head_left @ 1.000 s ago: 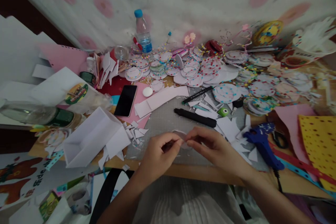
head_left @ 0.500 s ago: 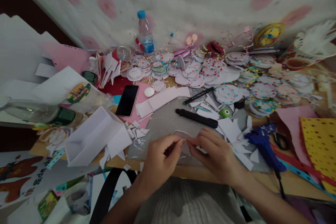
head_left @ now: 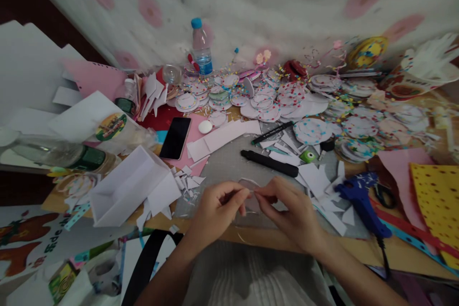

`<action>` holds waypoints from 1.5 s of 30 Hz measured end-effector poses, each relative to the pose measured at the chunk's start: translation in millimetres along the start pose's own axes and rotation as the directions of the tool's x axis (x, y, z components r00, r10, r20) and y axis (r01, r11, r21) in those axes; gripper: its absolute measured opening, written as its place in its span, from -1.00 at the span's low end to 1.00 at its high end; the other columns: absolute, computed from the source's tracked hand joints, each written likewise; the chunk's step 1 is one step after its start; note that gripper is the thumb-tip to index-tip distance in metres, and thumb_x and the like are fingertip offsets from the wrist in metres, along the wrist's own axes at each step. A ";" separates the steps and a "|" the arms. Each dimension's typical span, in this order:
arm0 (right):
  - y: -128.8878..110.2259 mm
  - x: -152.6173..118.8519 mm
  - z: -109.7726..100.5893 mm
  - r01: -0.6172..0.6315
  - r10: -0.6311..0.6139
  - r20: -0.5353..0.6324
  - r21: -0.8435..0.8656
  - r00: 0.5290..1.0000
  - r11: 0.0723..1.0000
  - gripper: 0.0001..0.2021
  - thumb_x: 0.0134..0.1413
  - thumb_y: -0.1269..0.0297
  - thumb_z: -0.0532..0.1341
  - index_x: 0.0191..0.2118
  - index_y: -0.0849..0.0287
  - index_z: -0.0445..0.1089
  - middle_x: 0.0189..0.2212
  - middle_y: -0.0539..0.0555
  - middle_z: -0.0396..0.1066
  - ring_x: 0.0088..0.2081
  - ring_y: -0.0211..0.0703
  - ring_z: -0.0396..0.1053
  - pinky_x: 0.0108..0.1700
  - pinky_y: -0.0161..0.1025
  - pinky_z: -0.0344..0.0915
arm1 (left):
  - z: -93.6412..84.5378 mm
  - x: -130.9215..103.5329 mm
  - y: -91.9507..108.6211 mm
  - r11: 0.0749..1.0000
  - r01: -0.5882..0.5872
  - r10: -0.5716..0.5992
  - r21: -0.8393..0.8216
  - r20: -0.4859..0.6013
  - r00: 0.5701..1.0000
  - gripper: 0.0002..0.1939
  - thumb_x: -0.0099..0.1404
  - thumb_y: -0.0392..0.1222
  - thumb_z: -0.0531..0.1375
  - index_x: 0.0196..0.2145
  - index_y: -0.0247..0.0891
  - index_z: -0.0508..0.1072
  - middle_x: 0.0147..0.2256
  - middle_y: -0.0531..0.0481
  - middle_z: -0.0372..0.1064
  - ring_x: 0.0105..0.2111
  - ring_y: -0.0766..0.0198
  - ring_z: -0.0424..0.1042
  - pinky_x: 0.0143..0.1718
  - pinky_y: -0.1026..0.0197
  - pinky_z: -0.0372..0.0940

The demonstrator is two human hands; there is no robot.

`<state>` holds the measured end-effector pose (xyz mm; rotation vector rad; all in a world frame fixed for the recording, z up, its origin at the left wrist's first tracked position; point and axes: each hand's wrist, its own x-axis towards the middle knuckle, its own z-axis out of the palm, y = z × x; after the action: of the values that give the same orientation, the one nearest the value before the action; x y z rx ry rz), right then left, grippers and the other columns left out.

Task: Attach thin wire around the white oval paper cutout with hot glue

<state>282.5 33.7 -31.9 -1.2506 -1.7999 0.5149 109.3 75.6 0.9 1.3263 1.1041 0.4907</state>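
My left hand point(head_left: 223, 208) and my right hand point(head_left: 287, 210) meet close together over the front edge of the grey cutting mat point(head_left: 220, 169). Thumb and forefinger of each are pinched, fingertips nearly touching. Whatever lies between them is too small to make out. Just behind the fingertips shows a pale round disc point(head_left: 250, 182), partly covered by the hands; I cannot tell whether it is held or lies on the mat. A thick black pen point(head_left: 268, 163) lies beyond the hands, with a thinner dark marker point(head_left: 271, 133) behind it.
White paper scraps point(head_left: 317, 179) and a blue glue gun point(head_left: 364, 203) lie to the right. At left are an open white box point(head_left: 125, 186), a phone point(head_left: 175, 137) and a plastic bottle point(head_left: 53, 150). Decorated paper discs point(head_left: 263, 100) pile up behind, near an upright water bottle point(head_left: 202, 50).
The fingertips have drawn slightly apart, and the left hand's fingers have shifted, showing below its thumb. The view has tipped a little; the things on the table stay put.
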 end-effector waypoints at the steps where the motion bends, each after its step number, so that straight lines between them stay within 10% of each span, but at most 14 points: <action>1: -0.7 -0.6 0.1 -0.053 0.053 0.011 0.043 0.999 0.998 -0.90 0.16 0.47 0.16 -0.33 0.15 0.35 -0.54 -0.04 0.27 -0.50 -0.27 0.26 -0.48 -0.32 0.19 | -0.3 0.9 -0.9 0.999 0.005 -0.005 -0.031 0.014 1.000 -0.76 0.30 -0.11 0.11 -0.42 -0.29 0.46 -0.60 0.10 0.29 -0.63 0.45 0.13 -0.59 0.36 0.03; 12: -2.0 -8.2 5.1 -0.065 0.080 -0.092 0.152 0.993 0.986 -0.87 0.11 0.53 0.17 -0.31 0.14 0.37 -0.55 -0.05 0.29 -0.50 -0.29 0.27 -0.47 -0.33 0.17 | 5.0 13.1 -12.8 0.773 0.238 -0.121 -0.588 0.231 0.965 -0.80 0.16 -0.15 0.26 -0.48 -0.38 0.51 -0.69 0.15 0.13 -0.70 0.55 -0.06 -0.61 0.34 -0.18; 19: -2.0 -12.0 13.1 -0.244 0.284 -0.126 0.266 0.950 0.933 -0.91 0.13 0.42 0.18 -0.37 0.14 0.39 -0.55 -0.03 0.29 -0.51 -0.28 0.25 -0.49 -0.33 0.19 | 2.0 18.4 -7.6 0.710 0.347 -0.174 -0.613 0.325 0.930 -0.77 0.14 -0.13 0.28 -0.44 -0.41 0.55 -0.68 0.15 0.15 -0.71 0.58 -0.08 -0.64 0.40 -0.14; 23: 2.4 -12.0 15.3 -0.444 0.542 -0.065 0.497 0.838 0.746 -0.86 0.12 0.25 0.23 -0.43 0.16 0.39 -0.56 -0.01 0.32 -0.51 -0.27 0.26 -0.50 -0.34 0.21 | -5.8 13.1 0.6 0.925 0.071 -0.058 -0.374 0.045 0.997 -0.67 0.28 -0.02 0.16 -0.30 -0.35 0.57 -0.50 -0.05 0.45 -0.56 0.42 0.29 -0.50 0.34 0.18; 27: 9.8 -9.1 17.9 -0.505 0.746 0.034 0.757 0.665 0.416 -0.77 -0.01 0.14 0.33 -0.48 0.17 0.36 -0.59 -0.06 0.26 -0.56 -0.32 0.18 -0.54 -0.39 0.15 | -13.9 8.7 -12.6 0.951 -0.196 0.099 -0.239 -0.366 0.925 -0.76 0.29 -0.07 0.16 -0.24 -0.25 0.54 -0.24 -0.07 0.51 -0.25 0.26 0.43 -0.16 0.24 0.30; 35: 2.3 -5.9 29.4 -0.465 0.765 0.170 0.866 0.621 0.185 -0.68 -0.09 0.07 0.35 -0.55 0.16 0.29 -0.58 -0.07 0.20 -0.55 -0.33 0.18 -0.52 -0.39 0.19 | 17.9 11.0 -49.6 0.896 -0.062 0.091 -0.441 0.044 0.995 -0.44 0.20 0.12 0.20 0.05 -0.28 0.37 0.03 -0.22 0.38 0.05 0.01 0.33 0.05 0.06 0.23; 39: 2.5 -11.9 28.5 -0.447 0.741 0.151 0.867 0.654 0.217 -0.80 0.00 0.12 0.30 -0.42 0.13 0.36 -0.48 -0.02 0.31 -0.45 -0.26 0.29 -0.38 -0.32 0.30 | 29.3 11.8 -48.6 0.824 -0.092 0.123 -0.560 0.018 0.992 -0.43 0.14 0.06 0.28 0.04 -0.27 0.35 0.01 -0.22 0.39 0.02 0.02 0.36 0.04 0.07 0.22; 45: 18.6 -36.5 12.7 -0.429 0.687 -0.115 0.704 0.718 0.567 -0.84 0.14 0.18 0.19 -0.19 0.08 0.39 -0.29 0.04 0.37 -0.34 -0.21 0.32 -0.29 -0.26 0.31 | 19.7 11.7 -40.4 0.674 0.002 0.004 -0.739 0.007 1.000 -0.53 0.14 -0.02 0.26 -0.03 -0.27 0.40 -0.07 -0.23 0.46 -0.10 0.03 0.47 0.04 0.01 0.24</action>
<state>286.8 10.2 -67.5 -1.2948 -0.7141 1.0681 119.5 65.4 -43.2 0.5941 0.7513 0.8300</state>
